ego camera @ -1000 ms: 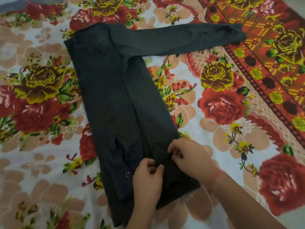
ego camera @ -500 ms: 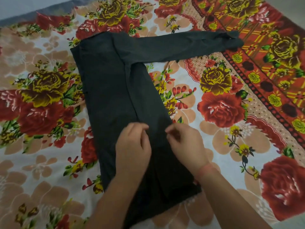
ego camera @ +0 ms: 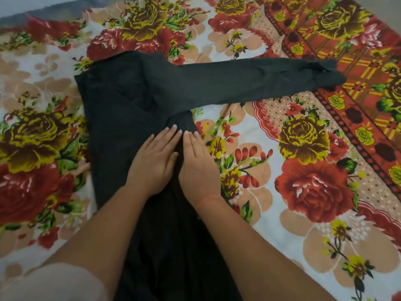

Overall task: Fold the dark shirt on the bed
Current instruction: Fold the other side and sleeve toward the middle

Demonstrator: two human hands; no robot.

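From the head view, the dark shirt (ego camera: 121,118) lies lengthwise on the bed, its body folded into a narrow strip, one sleeve (ego camera: 249,83) stretched out to the right. The left hand (ego camera: 155,161) and right hand (ego camera: 196,166) lie flat side by side on the cloth, fingers straight, each grip open and holding nothing. The floral bedsheet (ego camera: 303,192) covers the bed; a grey edge (ego camera: 54,9) shows top left.
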